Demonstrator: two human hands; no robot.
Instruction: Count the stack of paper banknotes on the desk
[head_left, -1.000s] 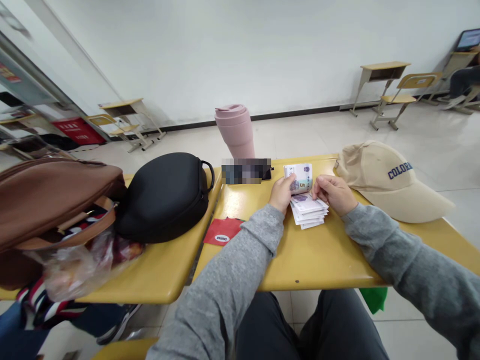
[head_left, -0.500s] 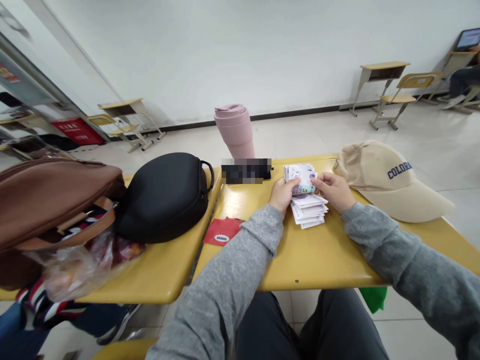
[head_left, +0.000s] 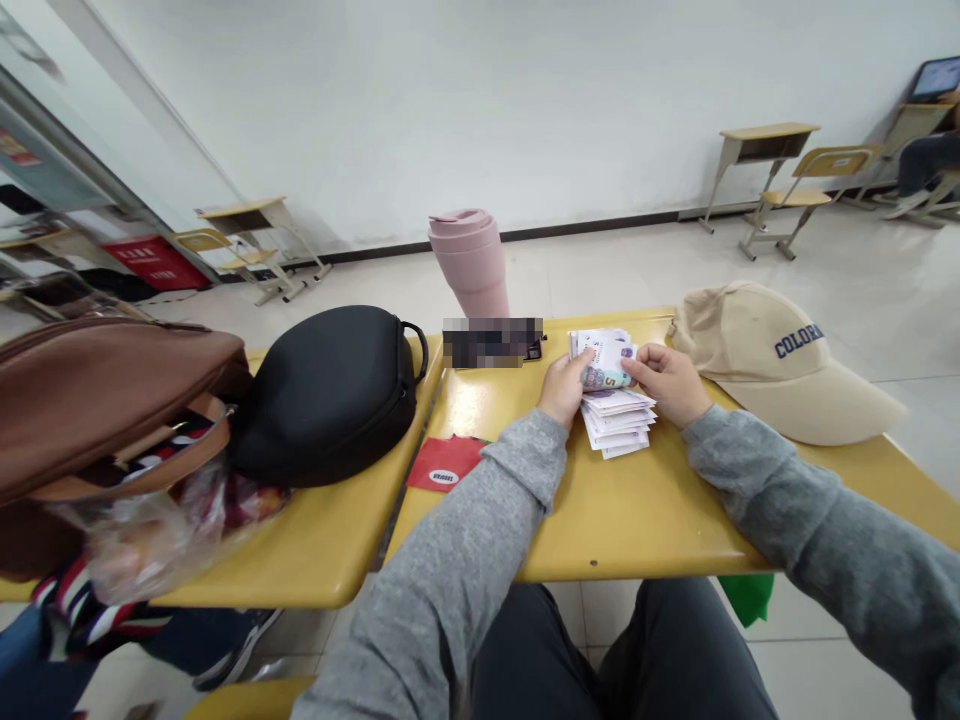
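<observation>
Head view: clasps the banknotes (head_left: 587,339) with left hand (head_left: 562,388), apparently for steadiness, and pinches the top note (head_left: 609,356) at its right edge with right hand (head_left: 670,383), by the staggered pile (head_left: 619,425) on the yellow desk (head_left: 577,535).

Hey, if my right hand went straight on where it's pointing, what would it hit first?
The banknotes in your left hand; your right hand already touches them. Past those, the left hand itself seems next, though depth is hard to judge.
</observation>
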